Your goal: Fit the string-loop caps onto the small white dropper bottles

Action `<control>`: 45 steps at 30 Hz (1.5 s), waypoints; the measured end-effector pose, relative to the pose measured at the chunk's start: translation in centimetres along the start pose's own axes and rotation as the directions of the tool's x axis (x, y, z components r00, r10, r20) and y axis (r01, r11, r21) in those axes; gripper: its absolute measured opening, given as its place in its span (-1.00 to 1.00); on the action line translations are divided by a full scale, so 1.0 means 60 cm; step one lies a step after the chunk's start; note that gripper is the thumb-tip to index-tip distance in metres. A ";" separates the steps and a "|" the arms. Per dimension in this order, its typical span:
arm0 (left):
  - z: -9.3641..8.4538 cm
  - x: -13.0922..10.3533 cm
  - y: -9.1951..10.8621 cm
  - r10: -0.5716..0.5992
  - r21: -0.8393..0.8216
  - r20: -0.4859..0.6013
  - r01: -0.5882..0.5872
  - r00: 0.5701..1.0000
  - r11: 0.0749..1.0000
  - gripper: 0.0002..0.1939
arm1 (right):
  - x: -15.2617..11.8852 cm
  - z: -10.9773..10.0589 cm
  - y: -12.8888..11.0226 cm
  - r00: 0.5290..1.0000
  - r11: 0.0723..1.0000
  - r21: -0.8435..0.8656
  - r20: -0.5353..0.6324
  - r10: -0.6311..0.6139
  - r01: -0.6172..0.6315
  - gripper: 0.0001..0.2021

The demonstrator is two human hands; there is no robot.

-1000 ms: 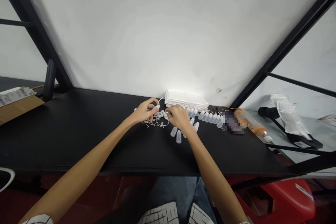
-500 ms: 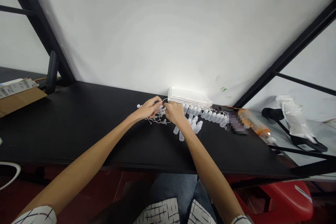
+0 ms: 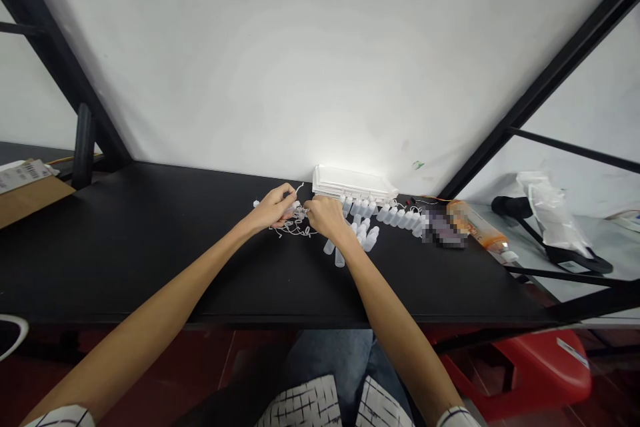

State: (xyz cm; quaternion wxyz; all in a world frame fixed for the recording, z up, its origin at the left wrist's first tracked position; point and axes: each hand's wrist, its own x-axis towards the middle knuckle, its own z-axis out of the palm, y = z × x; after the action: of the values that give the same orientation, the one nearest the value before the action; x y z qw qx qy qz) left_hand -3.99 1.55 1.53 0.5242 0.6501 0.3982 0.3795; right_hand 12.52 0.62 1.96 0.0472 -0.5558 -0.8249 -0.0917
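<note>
Near the back middle of the black table [image 3: 165, 240], my left hand [image 3: 275, 205] is closed in a pinch on a thin white cord whose end sticks up above the fingers. Just right of it, my right hand [image 3: 324, 213] is curled with the fingertips hidden; what it grips, if anything, I cannot make out. A tangle of white cords [image 3: 295, 230] lies below and between both hands. Several small translucent bottles [image 3: 370, 239] lie right of my right hand, and another row of bottles [image 3: 400, 217] runs further right. Behind them is a stack of flat white packs [image 3: 353, 180].
An orange-labelled clear bottle [image 3: 480, 230] and a blurred dark object [image 3: 445, 230] lie on the right. A cardboard box [image 3: 33, 197] is at the far left. Black frame bars rise on both sides. A red stool [image 3: 545, 370] stands below right.
The white cord's end now stands up above my left hand. My hands have drawn slightly apart, and the whole view has shifted a little.
</note>
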 end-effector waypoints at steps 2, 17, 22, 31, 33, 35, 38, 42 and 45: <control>0.001 -0.001 0.002 -0.003 0.015 0.008 0.003 1.000 1.000 -0.78 | -0.001 0.003 -0.002 1.000 1.000 0.006 0.007 -0.010 0.010 -0.72; 0.002 0.000 -0.002 0.012 -0.008 -0.010 -0.012 1.000 1.000 -0.76 | -0.011 -0.011 0.008 0.994 0.979 0.201 -0.101 0.033 -0.012 -0.75; 0.001 -0.001 -0.001 0.029 -0.008 0.036 -0.029 0.999 1.000 -0.70 | -0.022 -0.026 0.025 0.980 0.872 0.490 -0.180 0.086 0.013 -0.83; -0.002 -0.005 0.004 0.084 0.043 0.109 -0.089 0.991 0.995 -0.74 | -0.014 -0.022 0.027 0.980 0.374 0.923 -0.152 0.131 0.093 -0.94; -0.002 -0.005 0.003 0.069 0.032 0.105 -0.072 0.992 0.997 -0.74 | -0.013 -0.022 0.027 0.973 0.311 0.946 -0.151 0.177 0.090 -0.94; -0.001 -0.004 0.004 0.052 0.021 0.083 -0.053 0.995 0.998 -0.75 | -0.012 -0.021 0.026 0.968 0.275 0.957 -0.154 0.199 0.095 -0.93; 0.001 -0.002 0.005 0.033 -0.004 0.030 -0.033 0.999 0.999 -0.77 | -0.009 -0.017 0.021 0.969 0.224 0.968 -0.154 0.194 0.109 -0.90; 0.001 -0.001 0.006 0.017 -0.015 -0.018 -0.017 1.000 1.000 -0.79 | -0.007 -0.013 0.012 0.968 0.174 0.978 -0.153 0.199 0.119 -0.89; 0.003 -0.002 0.007 0.018 -0.006 -0.031 -0.019 0.999 1.000 -0.79 | -0.007 -0.014 0.008 0.965 0.155 0.978 -0.170 0.199 0.140 -0.90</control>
State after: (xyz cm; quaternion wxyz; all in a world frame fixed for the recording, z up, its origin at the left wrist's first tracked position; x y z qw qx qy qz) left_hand -3.84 1.32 1.90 0.5165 0.6462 0.3989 0.3956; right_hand 13.10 0.23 2.72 0.5061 -0.3898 -0.6599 0.3956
